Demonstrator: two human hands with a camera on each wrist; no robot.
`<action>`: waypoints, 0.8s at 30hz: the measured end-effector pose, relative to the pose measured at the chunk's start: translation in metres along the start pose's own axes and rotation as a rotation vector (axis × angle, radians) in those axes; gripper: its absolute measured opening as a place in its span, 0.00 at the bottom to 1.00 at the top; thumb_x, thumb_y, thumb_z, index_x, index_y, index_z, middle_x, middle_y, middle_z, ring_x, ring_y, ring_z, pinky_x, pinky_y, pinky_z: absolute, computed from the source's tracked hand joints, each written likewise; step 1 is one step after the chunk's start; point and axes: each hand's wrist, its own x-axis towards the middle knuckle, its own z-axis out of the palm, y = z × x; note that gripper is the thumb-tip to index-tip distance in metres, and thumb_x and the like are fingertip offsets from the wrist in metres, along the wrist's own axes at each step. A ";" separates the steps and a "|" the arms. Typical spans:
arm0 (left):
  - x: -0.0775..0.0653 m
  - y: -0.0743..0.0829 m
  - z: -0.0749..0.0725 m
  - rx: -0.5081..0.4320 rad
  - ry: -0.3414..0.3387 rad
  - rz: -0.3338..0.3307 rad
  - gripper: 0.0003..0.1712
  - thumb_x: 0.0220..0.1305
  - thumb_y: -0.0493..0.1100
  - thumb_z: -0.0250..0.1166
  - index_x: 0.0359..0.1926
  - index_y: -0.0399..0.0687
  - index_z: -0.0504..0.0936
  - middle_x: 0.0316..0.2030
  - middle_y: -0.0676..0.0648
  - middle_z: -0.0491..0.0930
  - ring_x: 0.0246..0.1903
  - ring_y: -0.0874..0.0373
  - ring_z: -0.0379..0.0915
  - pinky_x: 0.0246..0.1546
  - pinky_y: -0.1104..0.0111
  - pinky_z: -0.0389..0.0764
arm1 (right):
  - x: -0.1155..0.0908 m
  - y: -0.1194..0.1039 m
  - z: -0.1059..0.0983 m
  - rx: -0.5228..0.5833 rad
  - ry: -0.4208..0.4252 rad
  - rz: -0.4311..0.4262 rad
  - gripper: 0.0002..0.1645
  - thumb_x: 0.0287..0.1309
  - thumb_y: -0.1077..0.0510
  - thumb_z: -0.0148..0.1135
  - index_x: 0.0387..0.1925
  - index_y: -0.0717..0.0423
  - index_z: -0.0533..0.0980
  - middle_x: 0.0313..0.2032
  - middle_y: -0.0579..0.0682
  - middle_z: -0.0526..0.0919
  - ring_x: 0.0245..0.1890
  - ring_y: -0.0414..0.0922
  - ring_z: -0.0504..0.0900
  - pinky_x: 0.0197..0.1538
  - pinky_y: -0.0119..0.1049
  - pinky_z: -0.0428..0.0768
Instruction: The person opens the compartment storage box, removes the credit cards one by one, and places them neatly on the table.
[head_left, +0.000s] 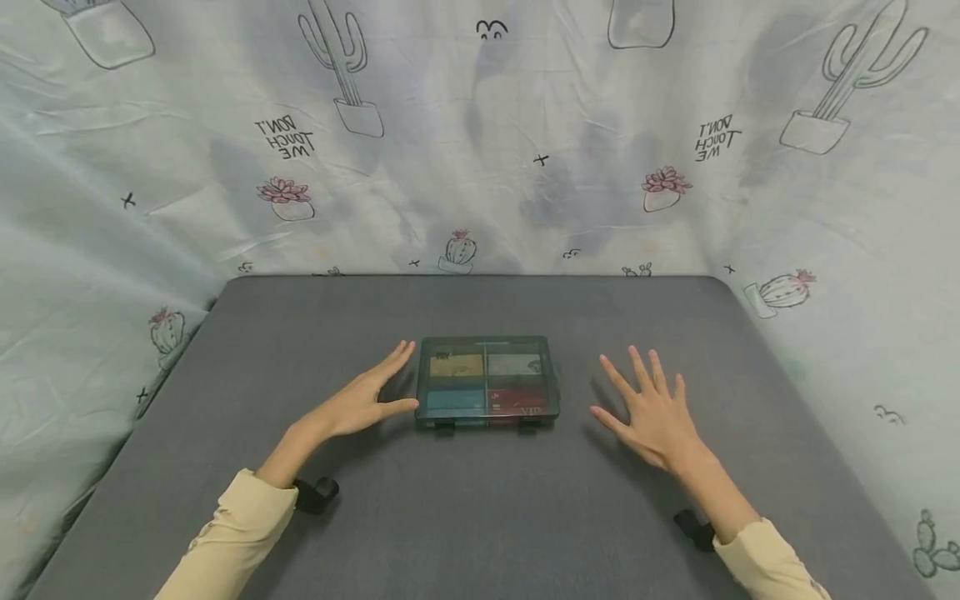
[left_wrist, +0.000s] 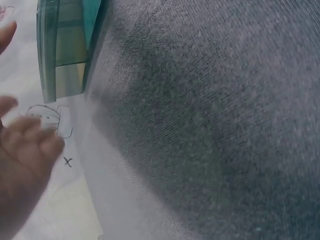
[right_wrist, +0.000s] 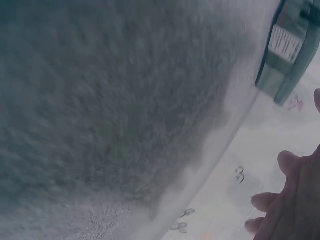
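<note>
A flat, see-through green plastic case (head_left: 486, 382) lies closed on the grey table, its two latches toward the front. Through its lid show compartments with yellow, white, blue and red contents. My left hand (head_left: 363, 402) is at the case's left side, thumb and fingers spread apart, the thumb tip right at the edge. To the right of the case, with a gap between, my right hand (head_left: 652, 417) hovers with its fingers fanned out, holding nothing. The left wrist view shows the case's side wall (left_wrist: 70, 55); in the right wrist view a white barcode label (right_wrist: 285, 44) is on its side.
The grey cloth-covered table (head_left: 480, 517) has rounded far corners. A pale curtain (head_left: 480, 167) printed with cacti and lettering hangs behind it and along both sides. Each wrist wears a black strap, such as the one on the left wrist (head_left: 317, 495).
</note>
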 end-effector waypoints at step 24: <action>0.010 -0.002 0.007 0.028 -0.010 0.123 0.43 0.57 0.48 0.70 0.69 0.38 0.63 0.73 0.41 0.50 0.68 0.40 0.52 0.58 0.47 0.72 | -0.010 -0.042 0.015 0.987 -0.171 -0.124 0.19 0.69 0.58 0.55 0.54 0.68 0.77 0.50 0.63 0.81 0.46 0.53 0.83 0.47 0.39 0.84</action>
